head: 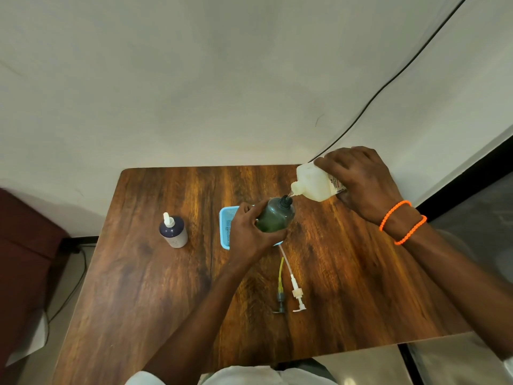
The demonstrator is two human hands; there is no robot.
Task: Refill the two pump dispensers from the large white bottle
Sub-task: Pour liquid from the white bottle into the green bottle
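Note:
My right hand (361, 182) grips the large white bottle (313, 182), tipped so its spout sits at the open neck of the dark green dispenser bottle (276, 215). A thin clear stream runs between spout and neck. My left hand (249, 232) holds the green bottle tilted above the table. The second dispenser, a dark blue and grey bottle (173, 230) with a white top, stands upright at the left. Two removed pump heads lie on the table: a grey one with a yellow tube (281, 295) and a white one with a clear tube (295, 290).
A small light blue basket (226, 226) sits on the wooden table (138, 287) behind my left hand. A black cable (388, 81) runs along the white wall at the back right. A dark red seat (25, 245) stands at the left.

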